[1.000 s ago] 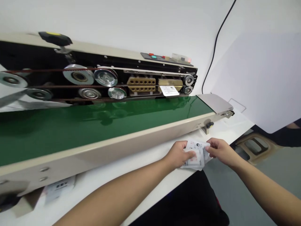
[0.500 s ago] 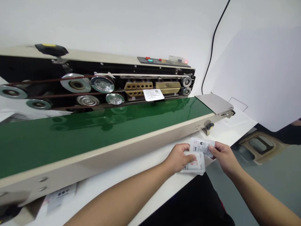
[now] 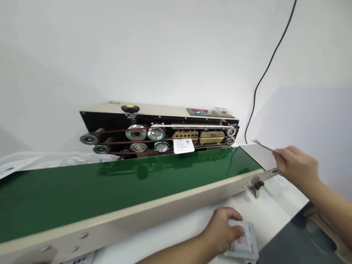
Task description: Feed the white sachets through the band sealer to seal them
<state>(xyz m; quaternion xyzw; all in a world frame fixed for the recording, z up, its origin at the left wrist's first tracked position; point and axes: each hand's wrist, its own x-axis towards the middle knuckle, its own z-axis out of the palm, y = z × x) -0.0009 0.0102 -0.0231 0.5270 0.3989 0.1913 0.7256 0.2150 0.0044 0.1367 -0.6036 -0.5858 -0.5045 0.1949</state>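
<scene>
My left hand (image 3: pixel 224 229) rests on a small stack of white printed packets (image 3: pixel 246 244) near the front edge of the white table, fingers curled over it. My right hand (image 3: pixel 295 167) is raised by the right end of the sealing machine and pinches one thin white packet (image 3: pixel 262 146) seen edge-on above the metal end plate. Another white packet (image 3: pixel 183 145) rides on the green conveyor belt (image 3: pixel 110 183), caught in the sealing band of the machine head (image 3: pixel 165 132).
A black cable (image 3: pixel 268 68) runs up the white wall at right. A white board leans behind the machine's right end. Clear plastic bags and papers (image 3: pixel 68 159) lie at the left end of the belt. A black knob (image 3: pixel 258 185) sticks out from the conveyor frame.
My right hand has pulled one packet off the stack and lifted it up to the belt's right end. The packet in the machine has travelled left. The view has tilted upward.
</scene>
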